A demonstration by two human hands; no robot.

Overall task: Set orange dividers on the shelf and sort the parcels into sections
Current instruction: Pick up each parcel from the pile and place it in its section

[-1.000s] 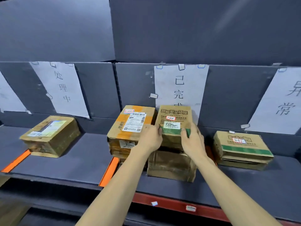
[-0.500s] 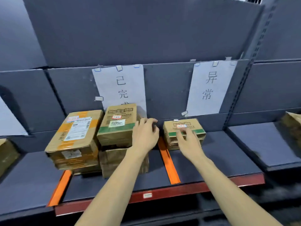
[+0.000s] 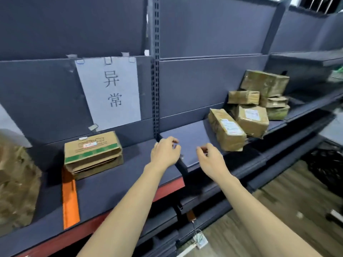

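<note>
Since half a second ago the view has swung right and both hands have left the sorted stack – the left hand (image 3: 165, 153) and the right hand (image 3: 209, 157) now hover empty, fingers loosely curled, over the bare shelf (image 3: 187, 138) near its front edge. Ahead and to the right lies the unsorted pile of parcels (image 3: 259, 104), toward that shelf's right end. Nearest is a long taped parcel (image 3: 226, 129), its long axis running from the back wall out to the front edge, where it slightly overhangs. The right hand is closer to it – just beside its front end – so it would likely lead the reach. Back on the left, a green-striped box (image 3: 92, 154) sits under the paper sign (image 3: 109, 91), just right of an orange divider (image 3: 69, 199).
</note>
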